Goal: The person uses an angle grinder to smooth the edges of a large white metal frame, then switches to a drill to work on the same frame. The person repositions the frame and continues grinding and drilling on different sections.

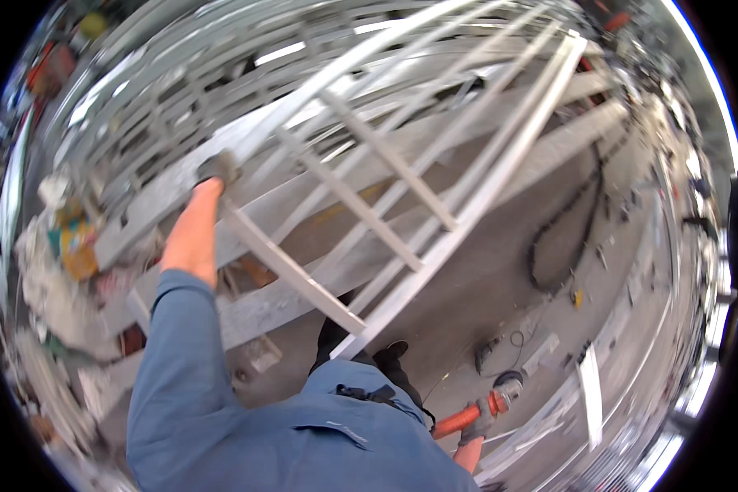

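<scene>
A pale metal frame (293, 271) with long rails and several crossbars slopes across the middle, up toward the far right. My left hand (219, 168), in a grey glove, is closed on its near left corner. Low on the right, my gloved right hand (477, 422) grips an orange angle grinder (451, 424). The grinder's dark disc (508, 380) points away from me, held apart from the frame. Some of the right-hand fingers are hidden by the tool.
Wide grey beams (262, 316) support the frame. More welded frames (164, 115) are stacked beyond at the left, near white sacks (49, 287). A black cable (535, 254), another dark power tool (485, 354) and metal offcuts (589, 394) lie on the floor at the right.
</scene>
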`<state>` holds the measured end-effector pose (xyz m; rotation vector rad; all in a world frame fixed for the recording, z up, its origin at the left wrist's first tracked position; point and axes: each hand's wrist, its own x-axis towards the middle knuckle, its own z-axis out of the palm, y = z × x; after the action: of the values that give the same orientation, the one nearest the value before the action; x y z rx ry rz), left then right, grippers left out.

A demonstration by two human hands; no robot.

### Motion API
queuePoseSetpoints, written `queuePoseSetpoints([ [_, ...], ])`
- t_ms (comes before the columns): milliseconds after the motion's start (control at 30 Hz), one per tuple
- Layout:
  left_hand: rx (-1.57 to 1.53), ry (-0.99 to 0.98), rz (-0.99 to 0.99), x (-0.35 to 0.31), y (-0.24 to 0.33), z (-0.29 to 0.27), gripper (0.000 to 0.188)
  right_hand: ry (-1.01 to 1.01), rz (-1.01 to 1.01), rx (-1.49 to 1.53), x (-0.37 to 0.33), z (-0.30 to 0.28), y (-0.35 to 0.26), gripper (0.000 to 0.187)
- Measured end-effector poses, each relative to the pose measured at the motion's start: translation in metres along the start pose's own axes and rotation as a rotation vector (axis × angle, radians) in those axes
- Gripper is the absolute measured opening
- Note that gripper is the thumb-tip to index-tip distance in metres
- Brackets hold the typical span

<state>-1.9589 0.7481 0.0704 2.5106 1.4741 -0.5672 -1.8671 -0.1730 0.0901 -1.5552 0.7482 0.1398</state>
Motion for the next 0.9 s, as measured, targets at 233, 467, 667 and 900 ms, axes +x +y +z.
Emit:
queuePoseSetpoints([
  [233,-0.307,-0.126,-0.010,-0.020,-0.018,-0.003,0.060,-0.202,0.097,-0.217,0.020,0.019,-0.037,0.059],
  [467,-0.750,0.322,-0.222,-0.068,-0.096,-0.004,0.061,-0.364,-0.086,-0.275,0.018,0.107,-0.036,0.050],
  [667,-0.699,0.408,-0.130,-0.190,-0.072,0.093,0.056,-0.622,-0.208,-0.301,-0.003,0.168,-0.056,0.061],
  [900,-0.781,0.216,-0.022,-0.291,0.044,0.134,0.057,-0.611,-0.093,-0.303,0.060,0.077,-0.063,0.053],
])
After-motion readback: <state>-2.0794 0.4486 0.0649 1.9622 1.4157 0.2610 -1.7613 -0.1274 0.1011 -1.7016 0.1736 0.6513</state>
